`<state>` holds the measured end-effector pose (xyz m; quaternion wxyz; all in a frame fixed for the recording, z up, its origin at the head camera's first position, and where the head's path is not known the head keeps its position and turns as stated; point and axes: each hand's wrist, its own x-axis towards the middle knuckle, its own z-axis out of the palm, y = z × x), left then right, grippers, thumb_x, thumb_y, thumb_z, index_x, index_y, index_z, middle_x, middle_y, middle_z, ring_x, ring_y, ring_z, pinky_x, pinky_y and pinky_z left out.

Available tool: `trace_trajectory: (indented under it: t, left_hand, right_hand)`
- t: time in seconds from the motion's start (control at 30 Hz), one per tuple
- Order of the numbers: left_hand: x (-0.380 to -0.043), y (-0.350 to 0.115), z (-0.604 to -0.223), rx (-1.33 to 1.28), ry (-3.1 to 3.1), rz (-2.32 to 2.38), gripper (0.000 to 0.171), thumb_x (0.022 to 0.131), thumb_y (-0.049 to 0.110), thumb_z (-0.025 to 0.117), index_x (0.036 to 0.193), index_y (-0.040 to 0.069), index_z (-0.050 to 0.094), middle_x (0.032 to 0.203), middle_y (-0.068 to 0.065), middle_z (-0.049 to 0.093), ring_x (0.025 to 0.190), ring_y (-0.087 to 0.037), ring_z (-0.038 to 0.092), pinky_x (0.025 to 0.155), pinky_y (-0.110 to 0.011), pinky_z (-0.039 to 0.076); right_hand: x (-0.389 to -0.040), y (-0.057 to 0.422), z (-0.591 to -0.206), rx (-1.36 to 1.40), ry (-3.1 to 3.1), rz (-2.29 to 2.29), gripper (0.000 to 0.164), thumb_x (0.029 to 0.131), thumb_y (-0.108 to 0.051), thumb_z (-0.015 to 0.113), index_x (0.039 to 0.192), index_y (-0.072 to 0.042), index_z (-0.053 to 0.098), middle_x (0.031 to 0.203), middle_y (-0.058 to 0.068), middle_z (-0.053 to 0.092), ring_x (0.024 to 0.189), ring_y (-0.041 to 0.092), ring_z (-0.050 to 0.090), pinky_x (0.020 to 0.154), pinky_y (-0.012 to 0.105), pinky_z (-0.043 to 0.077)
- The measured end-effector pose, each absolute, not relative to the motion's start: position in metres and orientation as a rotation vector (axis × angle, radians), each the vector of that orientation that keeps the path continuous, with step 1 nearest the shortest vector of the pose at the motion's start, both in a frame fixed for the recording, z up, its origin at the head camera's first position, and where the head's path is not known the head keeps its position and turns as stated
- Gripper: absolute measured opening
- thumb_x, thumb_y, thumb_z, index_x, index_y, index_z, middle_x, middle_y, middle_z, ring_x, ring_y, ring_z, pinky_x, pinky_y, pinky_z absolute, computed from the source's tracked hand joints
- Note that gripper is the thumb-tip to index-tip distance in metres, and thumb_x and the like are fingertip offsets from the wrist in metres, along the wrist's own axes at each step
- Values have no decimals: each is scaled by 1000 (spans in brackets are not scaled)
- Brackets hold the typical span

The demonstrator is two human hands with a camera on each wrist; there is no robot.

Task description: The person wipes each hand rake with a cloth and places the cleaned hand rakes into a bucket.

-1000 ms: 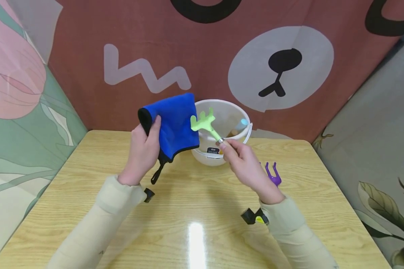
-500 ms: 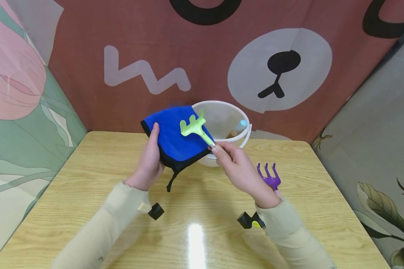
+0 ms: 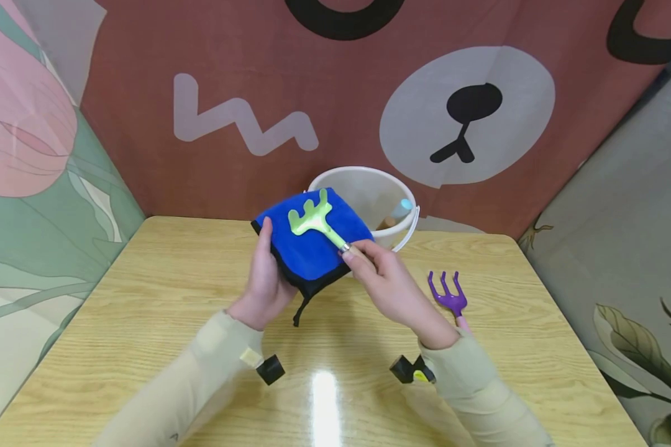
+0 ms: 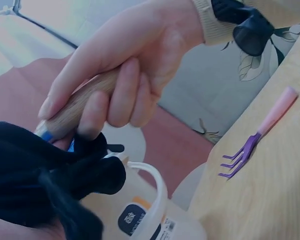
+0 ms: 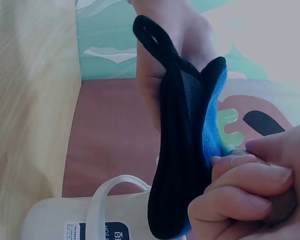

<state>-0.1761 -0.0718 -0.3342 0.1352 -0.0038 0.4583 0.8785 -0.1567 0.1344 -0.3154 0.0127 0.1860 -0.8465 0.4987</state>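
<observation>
My left hand (image 3: 265, 288) holds a folded blue cloth (image 3: 307, 254) with black edging and a black hanging loop, thumb on top and the other fingers underneath. My right hand (image 3: 388, 282) grips the wooden handle (image 4: 85, 102) of a small hand rake, its light green head (image 3: 313, 217) lying over the blue side of the cloth. In the right wrist view the cloth (image 5: 182, 145) is seen edge-on, between the left hand (image 5: 165, 55) and the rake. Whether the tines press on the cloth I cannot tell.
Behind the hands stands a white bucket (image 3: 363, 171) with a white handle; a light-blue-tipped item (image 3: 404, 207) and a brown one lie inside. A purple hand rake (image 3: 450, 300) with a pink handle rests on the wooden table (image 3: 117, 335) at right. Printed fabric walls surround it.
The left hand has brought the cloth right and down, turning it flatter beneath the rake. The right hand has shifted slightly left and down, so more of the purple rake shows.
</observation>
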Motion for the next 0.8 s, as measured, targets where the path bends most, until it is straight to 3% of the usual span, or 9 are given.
trace_trajectory:
  t: [0.4,0.8]
  left_hand:
    - [-166,-56,-342,96,1378,2431,82,96,75,24,163,29,16,160,-12,34,142,-35,39,117,-56,34]
    - [-165,-53,-342,18,1351,2497,79,98,73,24,162,27,19,159,-12,35,142,-33,39,118,-55,33]
  right_hand:
    - [-161,131,-318,566,-2637,1484,36,105,-31,54,115,0,68,81,8,54,77,22,53,66,36,45]
    - [-162,129,-322,556,-2698,1447,37,105,-35,52,111,0,65,78,7,54,69,21,52,62,35,43]
